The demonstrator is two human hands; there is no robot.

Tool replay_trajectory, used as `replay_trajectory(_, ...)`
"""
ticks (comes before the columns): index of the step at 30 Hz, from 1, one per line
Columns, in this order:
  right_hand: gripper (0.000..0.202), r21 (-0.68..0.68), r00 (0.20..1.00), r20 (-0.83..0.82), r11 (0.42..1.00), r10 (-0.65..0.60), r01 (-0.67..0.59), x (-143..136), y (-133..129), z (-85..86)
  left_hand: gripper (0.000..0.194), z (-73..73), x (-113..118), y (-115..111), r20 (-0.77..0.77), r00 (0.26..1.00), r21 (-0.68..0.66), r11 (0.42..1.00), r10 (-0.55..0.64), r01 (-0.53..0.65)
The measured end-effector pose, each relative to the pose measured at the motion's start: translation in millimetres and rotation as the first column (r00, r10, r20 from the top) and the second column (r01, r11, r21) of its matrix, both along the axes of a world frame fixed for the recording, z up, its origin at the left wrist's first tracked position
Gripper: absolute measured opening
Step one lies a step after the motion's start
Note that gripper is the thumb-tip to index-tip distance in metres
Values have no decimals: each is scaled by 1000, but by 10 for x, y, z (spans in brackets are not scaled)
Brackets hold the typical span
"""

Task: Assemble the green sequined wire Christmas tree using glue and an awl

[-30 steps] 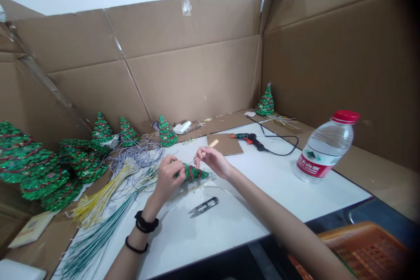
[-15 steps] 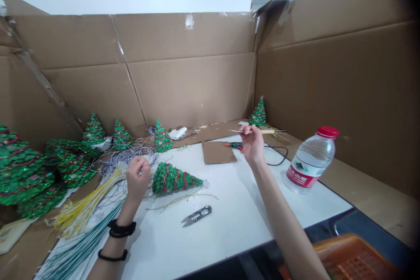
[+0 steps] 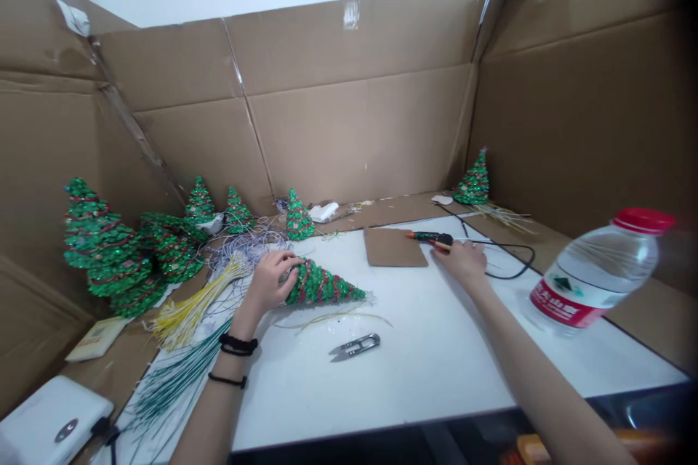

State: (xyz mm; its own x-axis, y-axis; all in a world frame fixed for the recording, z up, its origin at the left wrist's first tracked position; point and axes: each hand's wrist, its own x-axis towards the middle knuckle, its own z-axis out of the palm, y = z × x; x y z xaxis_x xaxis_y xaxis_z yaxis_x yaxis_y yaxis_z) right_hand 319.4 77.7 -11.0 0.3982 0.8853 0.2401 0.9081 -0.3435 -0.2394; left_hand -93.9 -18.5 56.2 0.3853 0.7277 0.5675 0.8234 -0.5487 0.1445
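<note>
My left hand (image 3: 273,280), with dark bands at the wrist, curls its fingers round the base of a small green Christmas tree (image 3: 330,285) that lies on its side with red garland and a pale star tip. My right hand (image 3: 463,260) is low over the board, beside a glue gun (image 3: 428,237) with an orange nozzle. Against its fingertips shows the pale wooden handle of a thin metal tool (image 3: 443,246); the fingers partly hide it. Thread snips (image 3: 355,347) lie in front of the tree, with a few loose strands (image 3: 349,314) between.
Yellow strands (image 3: 201,301) and green wires (image 3: 182,370) lie left. Several decorated trees (image 3: 106,254) stand behind. A cardboard piece (image 3: 395,247) lies by the glue gun. A red-capped water bottle (image 3: 594,276) stands right. Cardboard walls (image 3: 354,131) enclose the table.
My left hand has gone from a raised fist to the tree's base. My right hand has lowered from mid-air to beside the glue gun with the wooden-handled tool. The view has shifted left.
</note>
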Motion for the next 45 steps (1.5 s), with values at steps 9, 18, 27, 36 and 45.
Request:
replay_trajectory(9, 52, 146, 943, -328, 989, 64, -16, -100, -82, 242, 47, -66, 100, -8, -46, 999, -99, 995, -11, 6)
replay_trajectory(18, 46, 294, 837, -517, 956, 178, -21, -226, -91, 294, 33, -268, 276, 73, 164, 963, -73, 976, 215, -206)
replay_trajectory(27, 38, 165, 906, -402, 983, 137, -76, -150, -148, 370, 37, -58, 1192, -187, -142, 990, 195, 980, -15, 43)
replay_trajectory(36, 28, 414, 259, -801, 811, 540, -413, -774, -494, 583, 25, -23, 601, -116, -56, 964, 285, 929, 262, -236)
replay_trajectory(45, 35, 322, 157, -860, 756, 485, -570, -1034, -662, 544, 28, -284, 468, -45, 138, 980, 129, 979, 141, -159)
